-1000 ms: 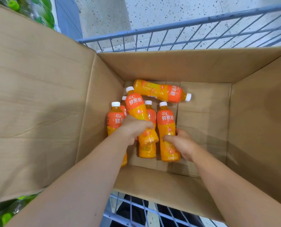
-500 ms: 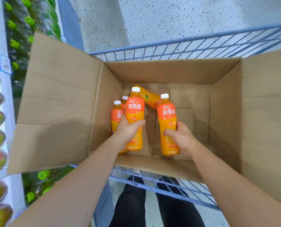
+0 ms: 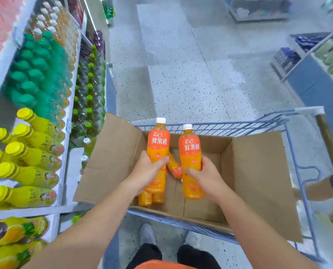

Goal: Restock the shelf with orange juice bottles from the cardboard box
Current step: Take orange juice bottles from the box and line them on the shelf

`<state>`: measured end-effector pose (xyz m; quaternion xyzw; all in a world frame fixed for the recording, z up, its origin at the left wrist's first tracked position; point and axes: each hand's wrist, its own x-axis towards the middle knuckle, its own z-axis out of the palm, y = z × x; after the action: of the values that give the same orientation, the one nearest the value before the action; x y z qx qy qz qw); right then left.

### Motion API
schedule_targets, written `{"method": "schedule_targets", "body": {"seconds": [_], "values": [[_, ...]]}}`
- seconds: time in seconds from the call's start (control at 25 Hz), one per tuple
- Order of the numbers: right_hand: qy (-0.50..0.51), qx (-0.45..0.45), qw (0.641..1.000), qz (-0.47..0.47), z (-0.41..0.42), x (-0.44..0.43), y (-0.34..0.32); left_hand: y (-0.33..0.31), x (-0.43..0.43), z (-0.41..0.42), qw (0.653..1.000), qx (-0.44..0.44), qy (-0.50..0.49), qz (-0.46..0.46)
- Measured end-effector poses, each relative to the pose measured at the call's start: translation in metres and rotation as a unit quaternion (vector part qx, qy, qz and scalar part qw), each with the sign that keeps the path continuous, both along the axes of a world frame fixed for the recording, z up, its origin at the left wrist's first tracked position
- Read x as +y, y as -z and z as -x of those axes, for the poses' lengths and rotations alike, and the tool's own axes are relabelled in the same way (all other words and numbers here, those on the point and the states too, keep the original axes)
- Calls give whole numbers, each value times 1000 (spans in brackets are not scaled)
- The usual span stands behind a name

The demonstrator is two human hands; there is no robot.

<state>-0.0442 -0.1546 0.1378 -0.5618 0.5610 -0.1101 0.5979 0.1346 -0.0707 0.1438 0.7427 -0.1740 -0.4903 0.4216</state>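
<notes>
Orange juice bottles (image 3: 158, 152), white caps, upright over cardboard box (image 3: 258, 171).

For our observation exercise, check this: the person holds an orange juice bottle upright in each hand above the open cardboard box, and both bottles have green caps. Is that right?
Not quite: the caps are white, not green, as the head view shows. The left hand and right hand each hold an orange juice bottle upright above the open cardboard box.

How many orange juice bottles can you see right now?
5. The left bottle in the left hand, the right bottle in the right hand, two bottle bottoms under the left hand, a lying bottle in the box. Others may be hidden.
</notes>
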Motion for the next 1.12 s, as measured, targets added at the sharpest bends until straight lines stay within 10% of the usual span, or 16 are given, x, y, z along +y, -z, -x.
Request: {"method": "schedule_targets", "body": {"seconds": [0.6, 1.12], "values": [[-142, -203, 953, 172, -47, -2, -182, -191, 64, 7, 923, -234, -262, 158], [-446, -331, 819, 146, -90, 170, -267, -278, 294, 92, 786, -326, -508, 135]]}}
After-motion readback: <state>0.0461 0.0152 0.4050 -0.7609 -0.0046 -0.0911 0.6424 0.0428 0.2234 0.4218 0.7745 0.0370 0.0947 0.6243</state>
